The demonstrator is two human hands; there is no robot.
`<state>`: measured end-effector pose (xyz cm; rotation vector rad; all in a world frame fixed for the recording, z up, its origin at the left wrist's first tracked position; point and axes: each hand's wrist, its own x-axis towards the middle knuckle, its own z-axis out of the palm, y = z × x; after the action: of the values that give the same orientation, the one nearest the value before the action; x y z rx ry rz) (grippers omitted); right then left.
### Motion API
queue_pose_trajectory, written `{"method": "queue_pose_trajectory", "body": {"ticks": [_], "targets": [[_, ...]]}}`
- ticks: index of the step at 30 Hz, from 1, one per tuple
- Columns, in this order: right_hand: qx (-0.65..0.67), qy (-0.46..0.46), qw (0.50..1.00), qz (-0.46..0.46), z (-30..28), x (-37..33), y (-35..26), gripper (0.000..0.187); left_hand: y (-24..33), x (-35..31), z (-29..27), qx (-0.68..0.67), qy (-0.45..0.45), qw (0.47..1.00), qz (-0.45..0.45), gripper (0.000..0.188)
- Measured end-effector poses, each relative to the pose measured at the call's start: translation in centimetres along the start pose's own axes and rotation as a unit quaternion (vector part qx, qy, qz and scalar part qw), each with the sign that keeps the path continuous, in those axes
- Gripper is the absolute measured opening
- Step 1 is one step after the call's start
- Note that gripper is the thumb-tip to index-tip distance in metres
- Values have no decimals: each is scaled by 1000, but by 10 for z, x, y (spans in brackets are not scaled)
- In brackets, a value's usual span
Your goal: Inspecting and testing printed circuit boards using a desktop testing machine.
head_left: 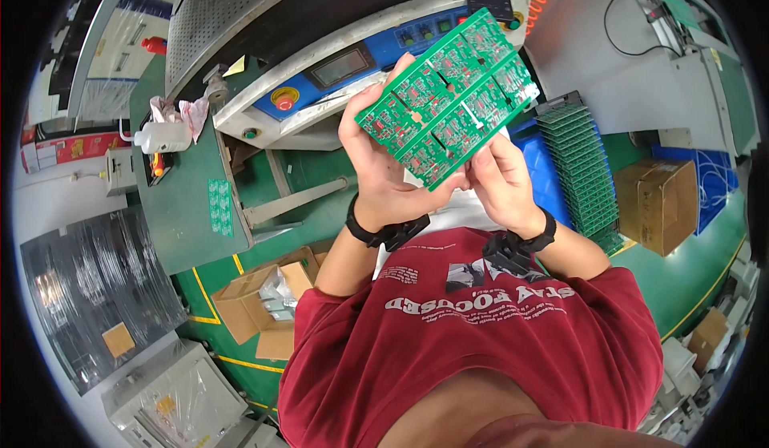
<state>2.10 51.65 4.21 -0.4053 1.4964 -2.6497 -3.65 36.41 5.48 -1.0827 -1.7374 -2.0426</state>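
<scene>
A green printed circuit board [448, 95], a panel crowded with small components and narrow dark slots, is held up at a slant in front of my chest. My left hand [376, 179] grips its left end, fingers along the far edge and thumb at the near corner. Under the near long edge, my right hand [505, 179] pinches the board with thumb and fingers. Black straps circle both wrists. Behind the board stands a machine with a blue control panel [324, 79], a small screen and a red button [283, 99].
To the right rises a rack [581, 167] stacked with green boards, beside a cardboard box [658, 203]. A green table [180, 224] on the left carries another board [219, 207] and a white bottle [163, 137]. An open carton [240, 308] sits on the floor at lower left.
</scene>
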Motion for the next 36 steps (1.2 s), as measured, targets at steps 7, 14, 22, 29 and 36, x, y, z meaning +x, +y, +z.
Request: {"method": "queue_pose_trajectory", "body": {"ticks": [7, 14, 22, 29, 36], "targets": [[64, 161, 985, -1, -18, -18, 4, 17, -30, -13, 53, -30, 64, 995, -75, 104], [-70, 366, 927, 48, -113, -83, -43, 17, -75, -49, 79, -78, -113, 965, -224, 128], [-284, 577, 752, 145, -159, -242, -125, 25, -103, -90, 55, -66, -190, 902, -381, 79], [-384, 572, 694, 211, -193, -302, -110, 28, -99, -65, 71, -22, -267, 898, -348, 51], [-420, 547, 668, 279, -220, -330, -77, 28, -92, -62, 92, -24, -316, 891, -326, 43]]}}
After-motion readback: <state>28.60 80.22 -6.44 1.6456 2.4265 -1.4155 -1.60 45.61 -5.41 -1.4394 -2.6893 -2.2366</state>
